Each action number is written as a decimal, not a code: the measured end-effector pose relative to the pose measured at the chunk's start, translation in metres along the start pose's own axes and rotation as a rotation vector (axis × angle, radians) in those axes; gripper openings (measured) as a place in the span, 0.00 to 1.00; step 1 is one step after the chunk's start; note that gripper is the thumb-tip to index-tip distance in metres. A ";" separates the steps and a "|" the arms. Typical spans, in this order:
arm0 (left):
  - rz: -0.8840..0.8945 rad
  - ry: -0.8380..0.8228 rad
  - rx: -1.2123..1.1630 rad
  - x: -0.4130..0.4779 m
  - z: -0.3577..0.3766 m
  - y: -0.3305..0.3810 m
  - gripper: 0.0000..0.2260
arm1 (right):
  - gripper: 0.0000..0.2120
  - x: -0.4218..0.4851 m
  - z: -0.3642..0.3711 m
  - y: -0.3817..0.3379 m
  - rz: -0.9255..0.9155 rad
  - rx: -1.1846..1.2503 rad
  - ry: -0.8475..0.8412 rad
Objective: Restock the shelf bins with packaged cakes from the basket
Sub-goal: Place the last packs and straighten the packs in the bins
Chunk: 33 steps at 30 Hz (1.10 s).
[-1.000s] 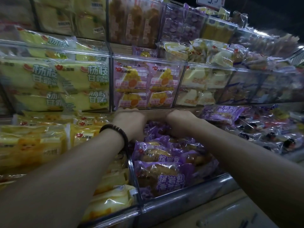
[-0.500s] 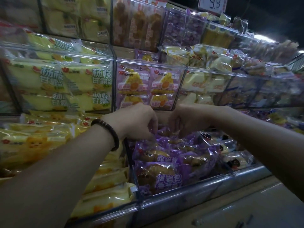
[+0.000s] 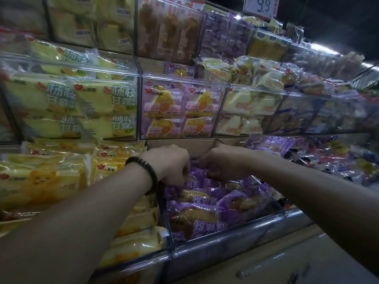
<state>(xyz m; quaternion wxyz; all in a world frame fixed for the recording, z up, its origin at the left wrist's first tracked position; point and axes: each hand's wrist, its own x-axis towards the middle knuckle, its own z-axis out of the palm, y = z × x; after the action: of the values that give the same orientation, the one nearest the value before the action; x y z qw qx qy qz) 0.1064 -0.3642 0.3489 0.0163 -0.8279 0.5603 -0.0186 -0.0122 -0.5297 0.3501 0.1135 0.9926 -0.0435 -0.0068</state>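
both hands have drawn closer together, low at the back of the shelf bin (image 3: 256,226)
left hand (image 3: 170,162) curls its fingers onto the purple cake packs (image 3: 196,218) lying there; right hand (image 3: 223,160) has its fingers buried, grip unclear. probably tucking stock in; basket out of sight.
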 end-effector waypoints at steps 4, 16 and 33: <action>-0.073 0.058 0.034 -0.003 -0.003 0.002 0.09 | 0.11 -0.006 -0.004 0.005 0.025 0.058 0.078; -0.223 0.119 -0.056 0.011 -0.003 -0.002 0.11 | 0.18 -0.030 -0.045 0.023 0.075 0.016 0.105; -0.062 0.107 -0.022 0.007 0.003 -0.011 0.13 | 0.10 0.010 0.008 -0.012 0.074 -0.164 0.113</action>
<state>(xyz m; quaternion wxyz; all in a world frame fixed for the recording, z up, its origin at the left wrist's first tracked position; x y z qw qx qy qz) 0.1198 -0.3664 0.3461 -0.0235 -0.8427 0.5348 -0.0574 -0.0010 -0.5207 0.3395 0.1969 0.9764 -0.0729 0.0498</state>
